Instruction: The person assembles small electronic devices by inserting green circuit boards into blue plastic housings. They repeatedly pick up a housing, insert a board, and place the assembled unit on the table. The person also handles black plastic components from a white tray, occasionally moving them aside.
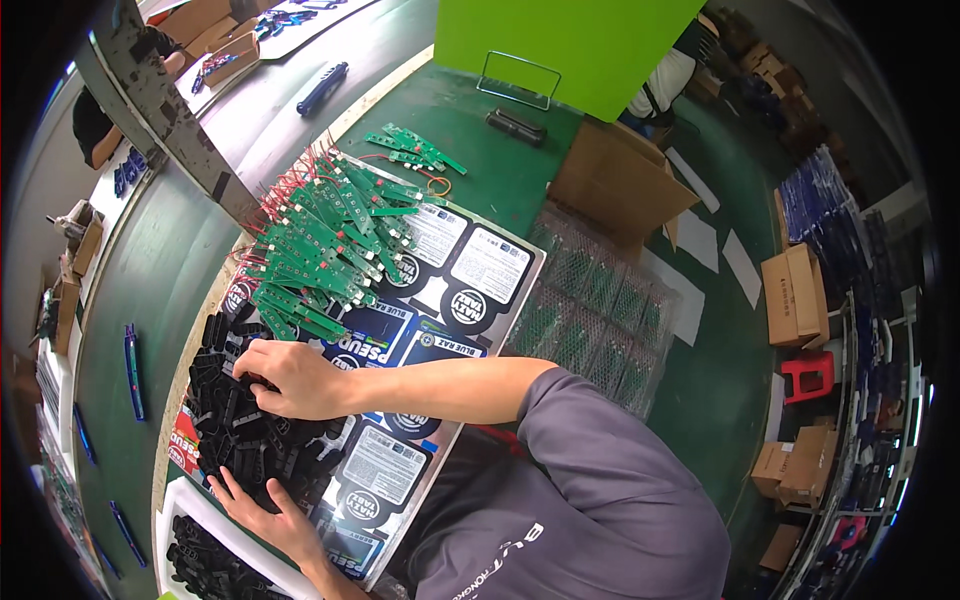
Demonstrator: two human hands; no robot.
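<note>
Holds the right hand (305,380), with bent fingers, down in the heap of black plastic parts (235,410) at left centre of the frame; cannot tell whether gripping a piece. Spreads the left hand (280,528) open, with parted fingers, at the heap's lower edge, just beside the white tray (205,503) of black pieces (205,555) in the lower left. Has green circuit boards (320,235) piled just above, toward the upper left.

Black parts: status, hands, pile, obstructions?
Right hand over black parts, grip hidden. Left hand spread at pile's edge. Black parts loosely heaped; green circuit boards crowd one side.
</note>
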